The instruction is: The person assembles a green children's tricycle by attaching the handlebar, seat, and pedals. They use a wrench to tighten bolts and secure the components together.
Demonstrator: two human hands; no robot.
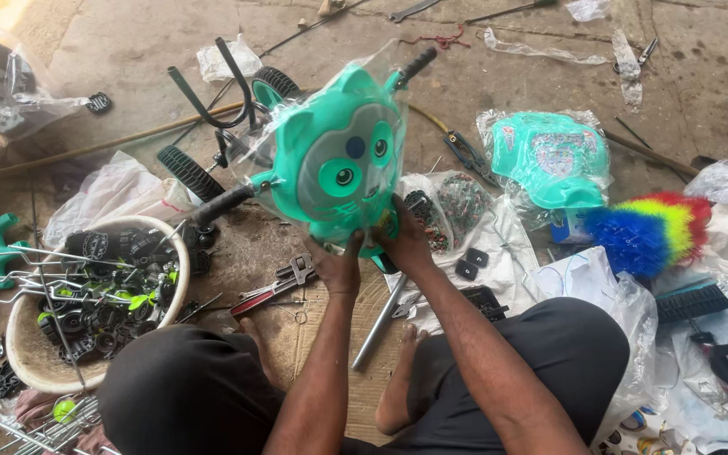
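A teal plastic animal-face front panel [339, 156], still in clear wrap, sits on black handlebars [221, 202] of a small tricycle frame. Both my hands grip its lower edge. My left hand [336, 265] holds the bottom left of the panel. At the bottom right, my right hand [406, 236] pinches the panel beside a small yellowish part. A metal tube [378, 324] runs down from the panel toward my lap.
A white basin [23, 350] of small wheels and rods stands at left. An adjustable wrench [297, 271] and red-handled pliers [259, 297] lie near my knee. A teal seat in plastic [549, 160], a rainbow fringe [646, 227] and bags lie at right. Black wheels [191, 173] behind.
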